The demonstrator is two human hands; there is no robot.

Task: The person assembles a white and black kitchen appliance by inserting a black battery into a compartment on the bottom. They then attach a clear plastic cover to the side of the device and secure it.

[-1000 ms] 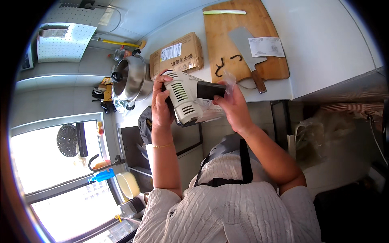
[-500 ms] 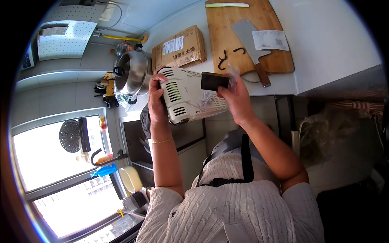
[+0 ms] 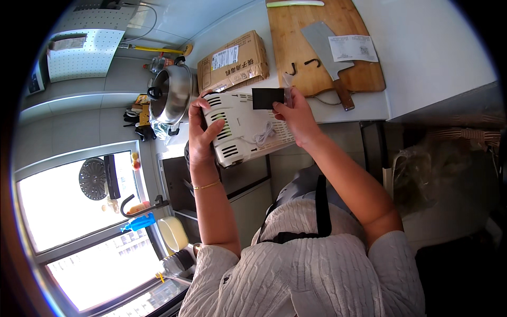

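The left hand (image 3: 203, 138) clamps the slotted end of a white vented appliance (image 3: 240, 122), thumb on its face and fingers wrapped over the end. The right hand (image 3: 297, 119) pinches a black flat piece (image 3: 268, 99) between thumb and fingers, with some clear plastic (image 3: 288, 96) at its right end.

The appliance is held up in front of the torso, at the near edge of the pale surface (image 3: 422, 47); in this view it overlaps that edge, its lower side over the darker gap beneath. Beyond it a cardboard box (image 3: 235, 62) sits close, limiting room on the far side, while the surface runs on to the right of a cutting board (image 3: 288, 39).

The appliance's long axis runs roughly left to right, slotted end toward the left, lower edge rising rightward. The black piece lies nearly level, its long side also left to right; whether it touches the appliance cannot be told.

Counted: one appliance with three groups of slots on its end, one bundled white cable (image 3: 264, 134) against it, one black piece, one box; on the board, one cleaver (image 3: 321, 45), one paper slip (image 3: 351, 48), one pale green stalk (image 3: 294, 3) and two dark hooks (image 3: 312, 62).
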